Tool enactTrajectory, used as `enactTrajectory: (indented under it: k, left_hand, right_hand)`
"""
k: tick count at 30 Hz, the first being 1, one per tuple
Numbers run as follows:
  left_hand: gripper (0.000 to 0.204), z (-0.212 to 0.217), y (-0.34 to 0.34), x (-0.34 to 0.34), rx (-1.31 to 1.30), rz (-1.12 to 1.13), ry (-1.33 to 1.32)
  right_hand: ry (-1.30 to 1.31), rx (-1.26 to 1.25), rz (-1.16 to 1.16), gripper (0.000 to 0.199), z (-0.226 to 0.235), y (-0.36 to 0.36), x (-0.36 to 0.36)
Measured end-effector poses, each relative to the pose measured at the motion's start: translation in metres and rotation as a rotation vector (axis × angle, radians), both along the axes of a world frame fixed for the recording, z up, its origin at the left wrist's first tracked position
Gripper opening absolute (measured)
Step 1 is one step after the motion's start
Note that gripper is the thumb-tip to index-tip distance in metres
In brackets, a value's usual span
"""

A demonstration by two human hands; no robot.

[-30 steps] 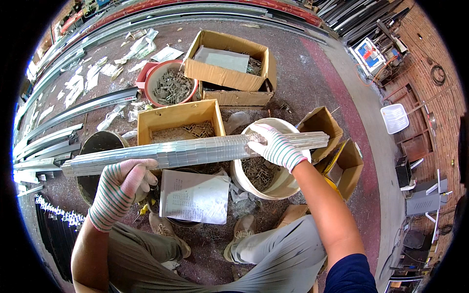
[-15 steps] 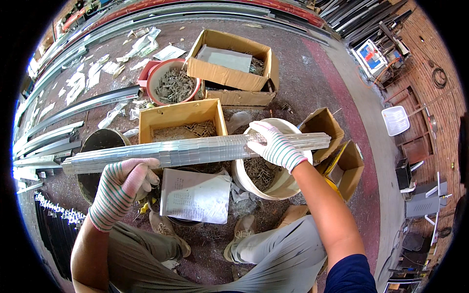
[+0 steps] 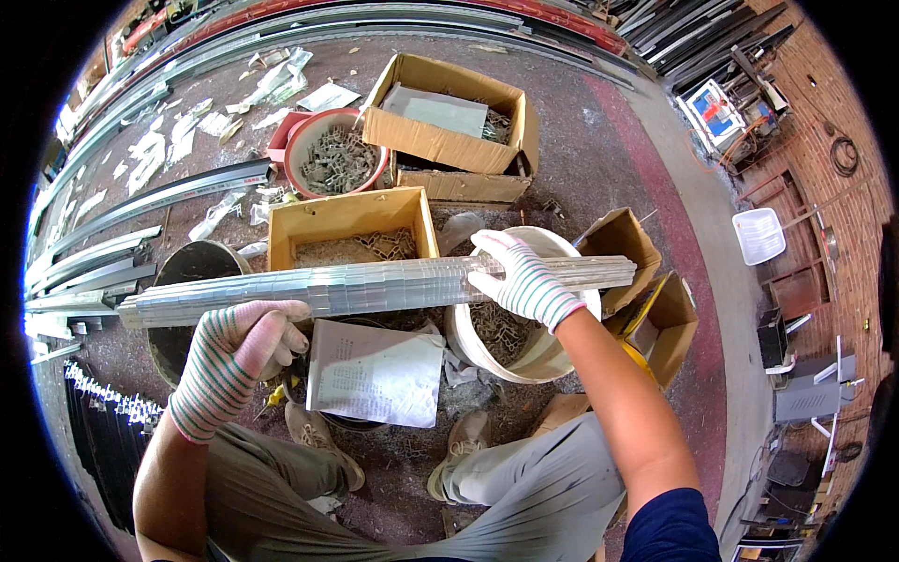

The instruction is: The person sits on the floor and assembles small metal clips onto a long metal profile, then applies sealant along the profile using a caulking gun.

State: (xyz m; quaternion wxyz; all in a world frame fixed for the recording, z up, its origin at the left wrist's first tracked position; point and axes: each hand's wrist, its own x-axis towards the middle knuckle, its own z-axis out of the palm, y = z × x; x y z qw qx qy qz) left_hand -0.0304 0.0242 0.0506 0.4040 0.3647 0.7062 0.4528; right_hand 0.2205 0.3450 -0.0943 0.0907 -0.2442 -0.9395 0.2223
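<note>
A long bundle of silvery metal strips (image 3: pixel 393 286) stretches crosswise above the containers in front of me. My right hand (image 3: pixel 520 276), in a white glove with green stripes, grips it over the white bucket, fingers reaching over the strips. My left hand (image 3: pixel 245 347), gloved alike, is closed at the near edge of the bundle's left part. Its thumb and forefinger press together; whether anything small is between them I cannot make out. Below the strips, the white bucket (image 3: pixel 459 337) holds many small metal clips (image 3: pixel 501 332). A written paper sheet (image 3: pixel 375 375) lies between my hands.
Behind the strips stands a yellowish box (image 3: pixel 346 211) with metal pieces. Farther back are a red-rimmed tub (image 3: pixel 295 173) of clips and cardboard boxes (image 3: pixel 449 140). A dark bucket (image 3: pixel 173 351) stands left, a small open carton (image 3: pixel 623 244) right. Long profiles (image 3: pixel 150 201) lie on the left floor.
Almost nothing differs. The bundle and both hands keep their places, and the whole view has shifted very slightly.
</note>
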Motion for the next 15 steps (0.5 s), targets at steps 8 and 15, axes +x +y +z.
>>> enactTrajectory:
  k: [8, 15]
  left_hand:
    - [0.033, 0.001, -0.002, -0.002, 0.003, -0.006, 0.013]
    - [0.033, 0.005, -0.003, -0.001, -0.020, 0.009, -0.029]
  right_hand:
    - [-0.004, -0.020, 0.001, 0.062, 0.002, -0.001, -0.002]
    - [0.006, 0.009, 0.030, 0.064, 0.002, -0.006, -0.010]
